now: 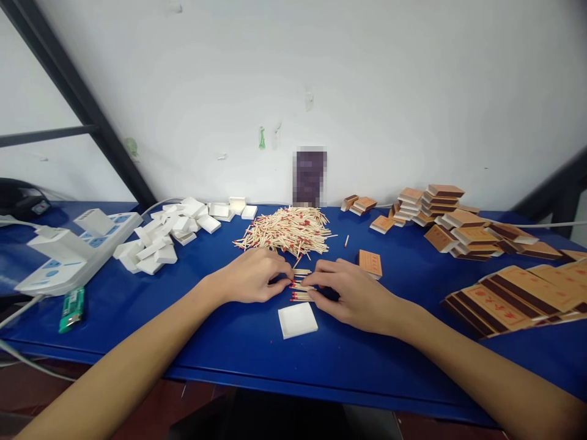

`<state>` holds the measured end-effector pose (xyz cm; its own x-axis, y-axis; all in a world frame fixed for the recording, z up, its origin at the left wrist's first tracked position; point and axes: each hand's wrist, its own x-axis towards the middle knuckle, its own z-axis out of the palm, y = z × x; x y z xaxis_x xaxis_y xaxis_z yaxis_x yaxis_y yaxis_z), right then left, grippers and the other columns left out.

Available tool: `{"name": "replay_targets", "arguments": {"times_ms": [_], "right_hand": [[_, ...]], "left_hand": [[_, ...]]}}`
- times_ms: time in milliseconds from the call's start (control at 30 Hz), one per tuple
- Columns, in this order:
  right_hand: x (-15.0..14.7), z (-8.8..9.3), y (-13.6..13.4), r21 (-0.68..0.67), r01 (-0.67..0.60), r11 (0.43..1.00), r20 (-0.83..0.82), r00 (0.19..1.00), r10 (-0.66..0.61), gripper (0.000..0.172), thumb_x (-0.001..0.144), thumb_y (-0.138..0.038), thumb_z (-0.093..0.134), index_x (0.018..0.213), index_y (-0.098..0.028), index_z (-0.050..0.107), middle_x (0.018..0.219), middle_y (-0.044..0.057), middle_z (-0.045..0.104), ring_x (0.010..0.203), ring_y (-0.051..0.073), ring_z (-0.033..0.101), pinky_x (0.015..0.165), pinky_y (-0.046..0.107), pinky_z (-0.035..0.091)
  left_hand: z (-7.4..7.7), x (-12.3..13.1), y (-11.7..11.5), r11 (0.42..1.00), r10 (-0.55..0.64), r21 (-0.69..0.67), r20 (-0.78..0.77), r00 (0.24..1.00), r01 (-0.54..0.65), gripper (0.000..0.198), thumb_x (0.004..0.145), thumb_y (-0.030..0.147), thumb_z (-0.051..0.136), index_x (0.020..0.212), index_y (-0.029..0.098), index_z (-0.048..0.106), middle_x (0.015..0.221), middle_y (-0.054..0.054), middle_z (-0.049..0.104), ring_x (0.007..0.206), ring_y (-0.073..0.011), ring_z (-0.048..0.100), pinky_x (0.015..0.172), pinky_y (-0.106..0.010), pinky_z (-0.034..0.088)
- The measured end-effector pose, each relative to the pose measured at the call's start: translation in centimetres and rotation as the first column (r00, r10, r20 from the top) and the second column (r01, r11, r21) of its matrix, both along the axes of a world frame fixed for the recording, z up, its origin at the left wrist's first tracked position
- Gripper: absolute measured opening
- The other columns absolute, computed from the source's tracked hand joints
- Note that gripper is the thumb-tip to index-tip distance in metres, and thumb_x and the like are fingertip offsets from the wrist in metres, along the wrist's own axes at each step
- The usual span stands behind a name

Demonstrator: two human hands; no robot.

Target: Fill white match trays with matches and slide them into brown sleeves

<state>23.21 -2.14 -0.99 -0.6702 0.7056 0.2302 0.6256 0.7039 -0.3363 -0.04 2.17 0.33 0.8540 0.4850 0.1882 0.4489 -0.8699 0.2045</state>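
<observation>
Small rows of matches [301, 296] lie side by side on the blue table, red heads mostly to the left. At their head end, the fingers and thumb of my left hand [257, 276] close on the middle row. My right hand [351, 293] meets the other end of these matches, with thumb and index finger bent around the sticks. Just in front of the rows sits an empty white matchbox tray [298, 320], open side up. A large heap of loose matches [291, 229] spreads behind my hands. One orange matchbox sleeve [370, 264] lies beyond my right hand.
White matchbox trays [160, 235] are piled at the left, near a power strip [77, 250] and a green lighter [72, 308]. Stacked orange matchboxes [472, 232] and a row of matchboxes [518, 299] occupy the right. A single match [346, 241] lies apart. A wall [389, 91] rises behind.
</observation>
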Motion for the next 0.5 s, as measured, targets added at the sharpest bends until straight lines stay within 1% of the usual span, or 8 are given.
{"name": "replay_targets", "arguments": {"times_ms": [100,267,400,500], "right_hand": [[-0.01,-0.03,0.00,0.007,0.011,1.000,0.006,1.000,-0.011,0.028,0.099,-0.037,0.047,0.101,-0.023,0.070,0.084,0.003,0.060,0.075,0.016,0.056,0.070,0.031,0.038],[0.02,0.38,-0.16,-0.005,0.077,0.997,0.027,0.997,-0.076,0.030,0.094,-0.038,0.052,0.116,-0.023,0.067,0.090,0.004,0.062,0.079,0.018,0.058,0.070,0.031,0.039],[0.05,0.73,-0.25,-0.033,0.086,0.996,0.054,0.995,-0.084,0.026,0.089,-0.036,0.058,0.109,-0.024,0.069,0.085,0.003,0.061,0.075,0.018,0.057,0.066,0.030,0.039],[-0.09,0.48,0.01,-0.081,0.095,0.992,0.019,0.995,-0.094,0.021,0.089,-0.036,0.058,0.101,-0.024,0.070,0.084,0.002,0.060,0.073,0.016,0.056,0.062,0.028,0.038]], "left_hand": [[0.12,0.08,-0.11,1.000,0.010,-0.011,0.000,1.000,-0.010,0.019,0.084,0.014,0.057,0.095,0.018,0.071,0.084,-0.001,0.071,0.073,-0.0143,0.063,0.071,-0.027,0.046],[0.42,0.19,-0.40,1.000,0.014,0.001,-0.007,1.000,-0.014,0.019,0.085,0.017,0.056,0.097,0.017,0.071,0.080,-0.002,0.071,0.070,-0.0152,0.062,0.068,-0.027,0.045],[0.47,0.16,-0.47,1.000,0.002,0.006,-0.017,1.000,-0.002,0.020,0.086,0.019,0.056,0.098,0.018,0.072,0.080,-0.002,0.070,0.070,-0.0152,0.061,0.067,-0.027,0.044],[0.44,0.13,-0.48,1.000,-0.011,0.008,-0.019,1.000,0.011,0.020,0.086,0.020,0.056,0.098,0.018,0.073,0.075,-0.002,0.068,0.067,-0.0147,0.059,0.065,-0.027,0.042]]}}
